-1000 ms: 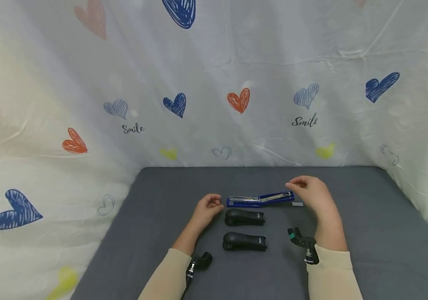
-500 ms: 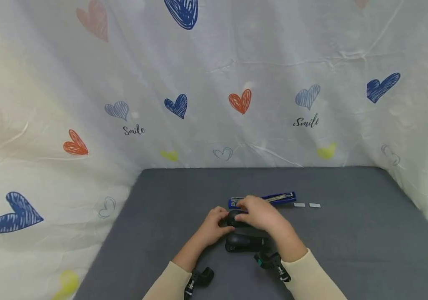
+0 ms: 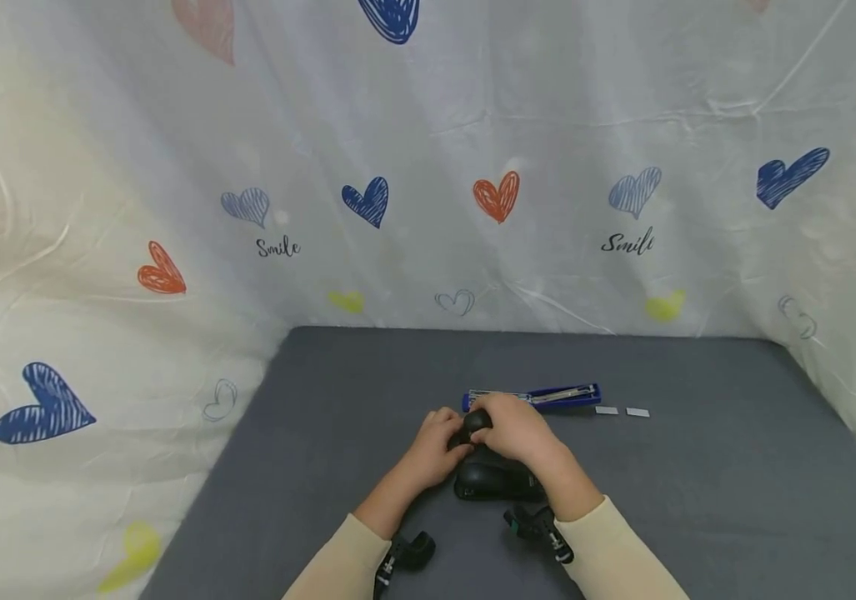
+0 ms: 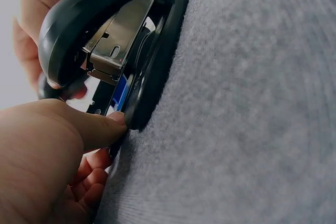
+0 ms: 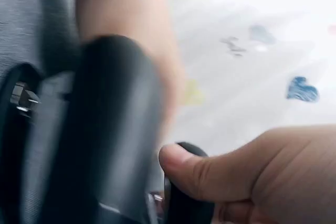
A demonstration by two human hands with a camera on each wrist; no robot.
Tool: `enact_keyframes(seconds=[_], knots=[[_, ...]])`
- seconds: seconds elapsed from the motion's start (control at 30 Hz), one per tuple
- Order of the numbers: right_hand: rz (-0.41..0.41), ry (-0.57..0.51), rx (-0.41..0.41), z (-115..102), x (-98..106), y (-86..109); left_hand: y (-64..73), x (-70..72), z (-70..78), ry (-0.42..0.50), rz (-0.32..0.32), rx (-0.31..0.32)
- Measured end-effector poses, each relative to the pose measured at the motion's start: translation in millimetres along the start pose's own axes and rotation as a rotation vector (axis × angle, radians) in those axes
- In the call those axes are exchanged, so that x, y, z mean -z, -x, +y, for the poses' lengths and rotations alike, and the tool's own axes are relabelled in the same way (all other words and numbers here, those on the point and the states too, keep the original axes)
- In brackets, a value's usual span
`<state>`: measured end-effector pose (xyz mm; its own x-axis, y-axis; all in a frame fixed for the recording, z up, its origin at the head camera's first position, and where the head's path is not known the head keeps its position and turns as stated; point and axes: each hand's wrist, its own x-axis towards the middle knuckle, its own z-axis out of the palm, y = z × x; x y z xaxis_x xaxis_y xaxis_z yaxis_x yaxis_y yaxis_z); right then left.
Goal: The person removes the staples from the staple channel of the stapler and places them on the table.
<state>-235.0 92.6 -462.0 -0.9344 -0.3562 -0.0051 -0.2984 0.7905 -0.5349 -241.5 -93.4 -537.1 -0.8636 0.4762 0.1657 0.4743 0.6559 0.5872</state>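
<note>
My right hand pinches the raised top arm of a black stapler between thumb and fingers. At the same stapler's base is my left hand, its thumb and fingers holding the end. Closer to me lies a second black stapler, which looms large in the left wrist view and blurs in the right wrist view. Behind the hands, a blue stapler lies hinged open with its metal channel showing; the right hand covers part of it.
Two small silvery staple strips lie side by side right of the blue stapler. The dark grey tabletop meets a white curtain printed with hearts at its back edge.
My right hand came from beside the blue stapler, where two strips now lie, to the middle black stapler and lifted its top arm. My left hand closed in on that stapler's base.
</note>
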Motion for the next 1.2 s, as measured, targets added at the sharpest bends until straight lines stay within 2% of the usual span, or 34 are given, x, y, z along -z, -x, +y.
enact_keyframes(seconds=[0.23, 0.4, 0.63, 0.83, 0.97, 1.1, 1.2], knots=[[-0.004, -0.102, -0.046, 13, 40, 11.4, -2.6, -2.2, -1.8, -0.04, 0.016, -0.014], [0.016, -0.13, -0.09, 25, 65, 23.6, -2.3, -3.2, -0.7, -0.056, 0.02, -0.002], [-0.025, -0.142, -0.124, 37, 91, 42.4, -3.2, -4.4, -0.5, -0.076, 0.02, 0.0], [-0.042, -0.136, -0.148, 48, 102, 50.4, -3.9, -3.9, -0.3, -0.064, 0.024, -0.003], [-0.072, -0.126, -0.193, 55, 105, 51.4, -3.8, -3.0, -0.2, -0.055, 0.023, -0.001], [-0.1, -0.113, -0.246, 60, 105, 50.7, -2.8, -3.4, -1.3, -0.052, 0.023, -0.001], [-0.09, -0.102, -0.294, 63, 99, 52.1, -1.7, -4.4, -1.8, -0.05, 0.027, -0.001]])
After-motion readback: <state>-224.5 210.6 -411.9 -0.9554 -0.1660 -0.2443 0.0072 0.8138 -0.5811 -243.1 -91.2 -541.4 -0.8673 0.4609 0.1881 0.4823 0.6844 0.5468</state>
